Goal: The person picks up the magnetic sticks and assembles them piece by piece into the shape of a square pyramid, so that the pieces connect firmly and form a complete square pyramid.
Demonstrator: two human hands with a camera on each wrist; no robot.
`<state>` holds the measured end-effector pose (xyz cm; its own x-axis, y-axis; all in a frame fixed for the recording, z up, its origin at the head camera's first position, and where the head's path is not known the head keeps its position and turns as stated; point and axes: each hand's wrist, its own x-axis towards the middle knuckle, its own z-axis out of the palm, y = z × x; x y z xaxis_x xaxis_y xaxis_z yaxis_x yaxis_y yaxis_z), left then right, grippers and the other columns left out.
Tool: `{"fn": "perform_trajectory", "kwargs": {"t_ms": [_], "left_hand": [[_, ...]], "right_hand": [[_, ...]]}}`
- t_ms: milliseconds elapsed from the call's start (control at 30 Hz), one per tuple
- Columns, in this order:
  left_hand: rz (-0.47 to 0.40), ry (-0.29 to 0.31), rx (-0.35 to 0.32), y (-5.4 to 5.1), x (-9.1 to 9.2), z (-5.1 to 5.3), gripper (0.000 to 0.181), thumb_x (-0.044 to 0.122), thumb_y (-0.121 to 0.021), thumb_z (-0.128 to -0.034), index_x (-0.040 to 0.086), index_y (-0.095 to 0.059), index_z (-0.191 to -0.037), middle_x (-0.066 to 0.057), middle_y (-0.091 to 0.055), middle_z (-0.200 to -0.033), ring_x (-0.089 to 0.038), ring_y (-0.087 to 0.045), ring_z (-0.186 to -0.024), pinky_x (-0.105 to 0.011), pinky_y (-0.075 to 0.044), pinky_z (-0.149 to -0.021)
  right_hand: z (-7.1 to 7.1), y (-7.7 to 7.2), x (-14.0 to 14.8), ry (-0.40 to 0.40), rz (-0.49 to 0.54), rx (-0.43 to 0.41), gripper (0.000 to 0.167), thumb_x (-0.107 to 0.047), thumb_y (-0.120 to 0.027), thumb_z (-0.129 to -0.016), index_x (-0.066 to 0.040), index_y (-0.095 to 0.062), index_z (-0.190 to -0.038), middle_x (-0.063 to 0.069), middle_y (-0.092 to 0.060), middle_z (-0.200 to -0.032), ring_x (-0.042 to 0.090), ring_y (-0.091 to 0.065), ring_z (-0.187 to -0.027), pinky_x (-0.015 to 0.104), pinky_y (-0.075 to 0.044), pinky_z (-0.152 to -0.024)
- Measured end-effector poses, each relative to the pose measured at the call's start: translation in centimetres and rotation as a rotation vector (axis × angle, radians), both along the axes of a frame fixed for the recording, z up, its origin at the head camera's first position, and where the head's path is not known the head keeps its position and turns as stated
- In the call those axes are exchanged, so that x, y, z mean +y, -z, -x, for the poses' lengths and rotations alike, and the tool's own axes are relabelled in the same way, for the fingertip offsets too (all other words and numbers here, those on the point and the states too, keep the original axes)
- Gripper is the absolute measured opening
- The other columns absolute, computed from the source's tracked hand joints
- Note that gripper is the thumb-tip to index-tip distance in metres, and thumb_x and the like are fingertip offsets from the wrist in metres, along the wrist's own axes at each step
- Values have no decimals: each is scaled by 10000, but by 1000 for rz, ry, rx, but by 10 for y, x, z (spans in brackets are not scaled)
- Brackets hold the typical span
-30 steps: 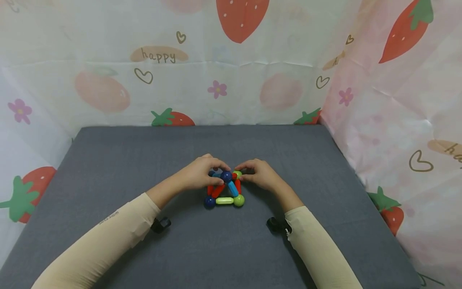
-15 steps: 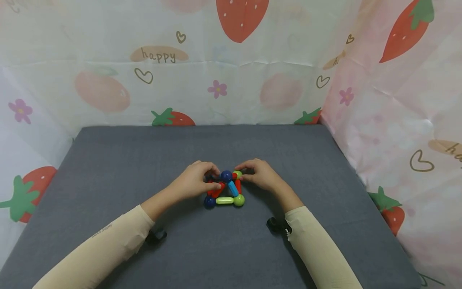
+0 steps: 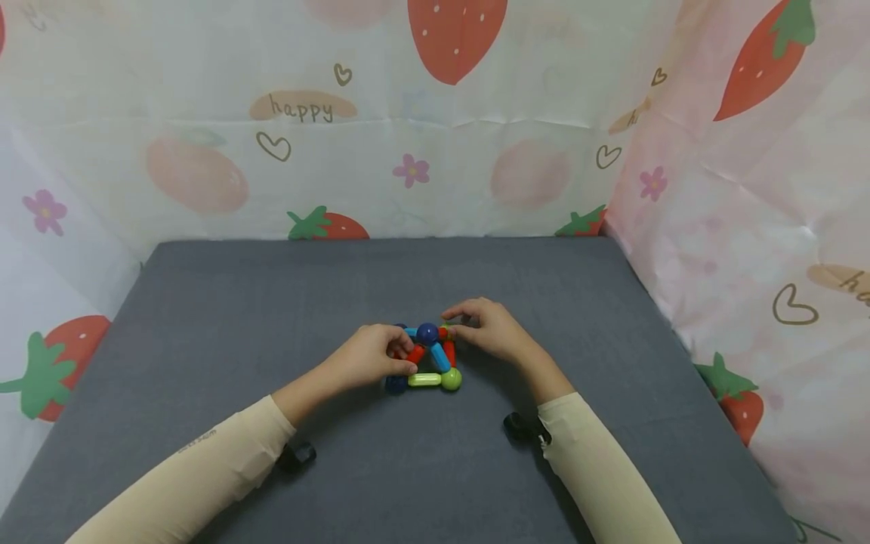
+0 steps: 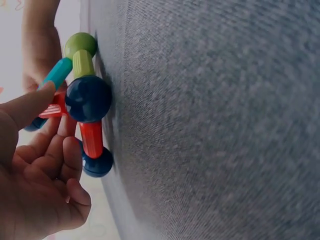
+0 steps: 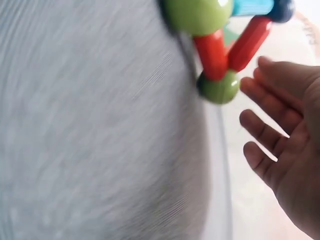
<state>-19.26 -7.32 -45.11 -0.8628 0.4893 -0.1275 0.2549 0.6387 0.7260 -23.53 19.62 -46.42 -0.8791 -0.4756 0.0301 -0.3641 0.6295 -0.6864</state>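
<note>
A small pyramid of magnetic rods and balls stands on the grey table, a dark blue ball (image 3: 427,333) at its top. My left hand (image 3: 370,353) is at its left side, thumb and fingers about a slanted red rod (image 4: 56,106) beside the front dark blue ball (image 4: 89,98). On the other side, my right hand (image 3: 491,329) is by the back green ball (image 5: 220,87), fingers loosely bent. The right wrist view shows its fingertips close to that ball and holding nothing; contact is hard to tell. A blue rod (image 3: 440,358) joins the top ball to the front green ball (image 3: 451,379).
The grey cloth-covered table (image 3: 272,287) stretches around the pyramid on all sides. A white curtain (image 3: 448,174) printed with strawberries hangs along the far edge and both sides. Black wrist cameras (image 3: 296,458) sit below the sleeves.
My left hand has left the top blue ball, going left and then toward me, down to the slanted red rod. The right hand and the pyramid stay nearly in place.
</note>
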Motion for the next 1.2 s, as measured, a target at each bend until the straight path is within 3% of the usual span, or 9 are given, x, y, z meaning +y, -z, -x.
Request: {"fn": "perform_trajectory", "kwargs": {"t_ms": [200,333,567,767,1033,1200], "left_hand": [[-25,-10,5,0,-1,0,195,244,-818,-896,131,-727,-1026,53,-706,-905,-87,-652,-813,-298,-558,-751],[-40,-11,1,-1,-2,-1,193,240,-811,-903,125,-725,-1032,48,-703,-913,-94,-650,-806,-299,-557,-749],[-54,-16,-11,-3,-1,-2,193,234,-798,-914,108,-724,-1040,34,-699,-917,-103,-644,-790,-293,-550,-724],[-56,-21,-9,-3,-2,-3,173,237,-796,-915,121,-730,-1026,37,-696,-896,-108,-642,-776,-298,-543,-705],[-60,-22,-9,2,-4,-3,179,245,-800,-911,122,-733,-1024,40,-699,-888,-100,-641,-777,-295,-541,-706],[-59,-37,-7,4,-7,-3,184,249,-801,-910,125,-732,-1029,40,-700,-900,-106,-645,-791,-305,-546,-721]], "right_hand": [[-10,-18,-8,-84,124,27,341,-352,-652,-1019,-187,-701,-1313,-34,-672,-1252,147,-580,-1074,414,-492,-901],[-14,-26,-14,-127,143,17,334,-322,-690,-997,-207,-701,-1310,-43,-670,-1271,201,-576,-1122,436,-461,-947],[-16,-27,-18,-111,115,2,265,-303,-708,-984,-268,-736,-1246,6,-668,-1186,196,-561,-1076,450,-467,-925],[-17,-25,-20,-121,132,-12,261,-291,-720,-975,-256,-743,-1232,76,-664,-1191,289,-568,-1094,528,-457,-942],[-20,-22,-21,-111,116,-17,250,-306,-712,-980,-274,-742,-1226,31,-669,-1176,269,-570,-1086,448,-459,-910],[-19,-24,-25,-116,109,-16,250,-323,-708,-980,-281,-743,-1224,11,-673,-1173,243,-567,-1080,472,-468,-928]]}}
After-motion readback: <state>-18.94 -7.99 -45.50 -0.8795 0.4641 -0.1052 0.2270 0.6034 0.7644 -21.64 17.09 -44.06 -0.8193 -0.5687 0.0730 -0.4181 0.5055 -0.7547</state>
